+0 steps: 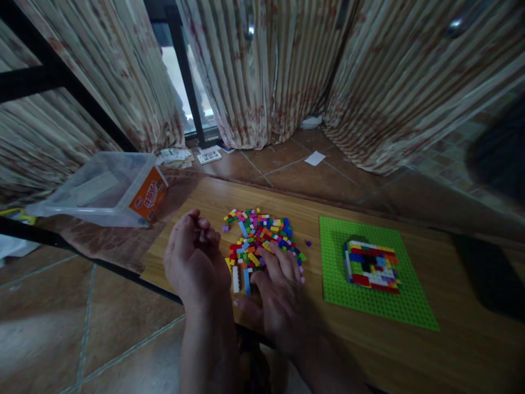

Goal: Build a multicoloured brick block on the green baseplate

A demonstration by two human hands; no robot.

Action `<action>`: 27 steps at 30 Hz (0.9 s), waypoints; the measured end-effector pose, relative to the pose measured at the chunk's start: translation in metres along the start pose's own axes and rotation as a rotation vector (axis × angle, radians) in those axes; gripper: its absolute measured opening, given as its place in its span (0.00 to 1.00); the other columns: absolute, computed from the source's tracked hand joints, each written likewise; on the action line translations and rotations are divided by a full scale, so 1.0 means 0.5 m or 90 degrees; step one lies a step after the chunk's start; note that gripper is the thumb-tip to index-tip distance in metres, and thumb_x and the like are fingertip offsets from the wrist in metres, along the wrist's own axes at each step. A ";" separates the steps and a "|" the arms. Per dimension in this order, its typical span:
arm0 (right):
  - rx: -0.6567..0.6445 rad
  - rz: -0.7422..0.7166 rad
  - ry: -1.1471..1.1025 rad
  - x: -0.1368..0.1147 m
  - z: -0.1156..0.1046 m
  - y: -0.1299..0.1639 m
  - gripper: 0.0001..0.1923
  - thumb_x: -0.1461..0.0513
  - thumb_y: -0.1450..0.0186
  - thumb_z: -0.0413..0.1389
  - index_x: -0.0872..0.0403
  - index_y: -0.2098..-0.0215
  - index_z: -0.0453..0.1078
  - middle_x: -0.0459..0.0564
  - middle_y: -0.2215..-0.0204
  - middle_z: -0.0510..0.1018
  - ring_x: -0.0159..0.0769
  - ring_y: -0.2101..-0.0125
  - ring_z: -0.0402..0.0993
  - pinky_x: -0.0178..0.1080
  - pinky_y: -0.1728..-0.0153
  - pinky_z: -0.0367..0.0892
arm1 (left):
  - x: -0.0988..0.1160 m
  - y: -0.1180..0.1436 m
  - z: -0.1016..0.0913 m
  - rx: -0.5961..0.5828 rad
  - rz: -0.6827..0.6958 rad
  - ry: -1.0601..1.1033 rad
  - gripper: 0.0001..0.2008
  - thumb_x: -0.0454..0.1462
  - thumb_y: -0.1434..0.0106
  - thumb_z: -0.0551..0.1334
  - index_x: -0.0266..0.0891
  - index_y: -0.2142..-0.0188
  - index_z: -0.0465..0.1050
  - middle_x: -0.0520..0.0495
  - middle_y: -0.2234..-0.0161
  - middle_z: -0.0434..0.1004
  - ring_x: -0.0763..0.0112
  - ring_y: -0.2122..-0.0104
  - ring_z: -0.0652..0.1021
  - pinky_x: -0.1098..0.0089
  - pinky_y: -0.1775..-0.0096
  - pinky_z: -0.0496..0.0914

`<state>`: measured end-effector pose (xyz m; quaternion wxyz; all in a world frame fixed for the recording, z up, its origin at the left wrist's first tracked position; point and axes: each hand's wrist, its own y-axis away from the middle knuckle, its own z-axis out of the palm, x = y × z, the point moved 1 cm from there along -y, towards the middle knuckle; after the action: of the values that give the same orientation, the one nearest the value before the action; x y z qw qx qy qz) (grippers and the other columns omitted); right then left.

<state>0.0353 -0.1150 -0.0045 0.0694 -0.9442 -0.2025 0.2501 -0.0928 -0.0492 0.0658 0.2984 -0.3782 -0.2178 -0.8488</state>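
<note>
My left hand [194, 260] is raised at the left of the brick pile, palm turned up and fingers curled in. Whatever may lie inside those fingers is hidden. Across the near side of a heap of small colored toy bricks [262, 224] rests my right hand [281, 290], its fingers spread over the bricks and its thumb apart. A long white brick [235, 279] and a long blue brick [246, 282] lie side by side between the hands. To the right, a hollow block of stacked multicolored bricks [371, 282] sits on a green studded baseplate [336, 262].
The wooden table [217, 191] carries all the bricks. A clear plastic bin [98, 213] with an orange label stands at the left end. A dark flat object [488, 273] lies at the far right. Striped curtains [254, 82] hang beyond the tiled floor [279, 161], where papers lie.
</note>
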 end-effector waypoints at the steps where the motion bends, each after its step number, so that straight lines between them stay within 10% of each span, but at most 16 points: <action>1: 0.013 0.008 0.007 -0.006 0.004 0.000 0.12 0.52 0.36 0.57 0.52 0.64 0.70 0.56 0.38 0.63 0.53 0.34 0.44 0.61 0.36 0.39 | 0.000 0.000 -0.001 -0.003 0.001 0.000 0.04 0.34 0.44 0.64 0.34 0.71 0.73 0.54 0.77 0.66 0.84 0.80 0.64 0.81 0.78 0.59; 27: 0.131 0.048 0.006 0.010 -0.011 -0.010 0.07 0.66 0.35 0.52 0.55 0.63 0.71 0.59 0.44 0.70 0.52 0.39 0.54 0.58 0.40 0.54 | -0.006 -0.002 -0.001 -0.035 -0.004 -0.064 0.06 0.36 0.47 0.66 0.35 0.71 0.74 0.54 0.76 0.68 0.83 0.79 0.66 0.80 0.77 0.59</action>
<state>0.0402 -0.1088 -0.0009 0.1578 -0.9402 -0.1400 0.2672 -0.0921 -0.0478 0.0628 0.2740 -0.4279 -0.2101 -0.8353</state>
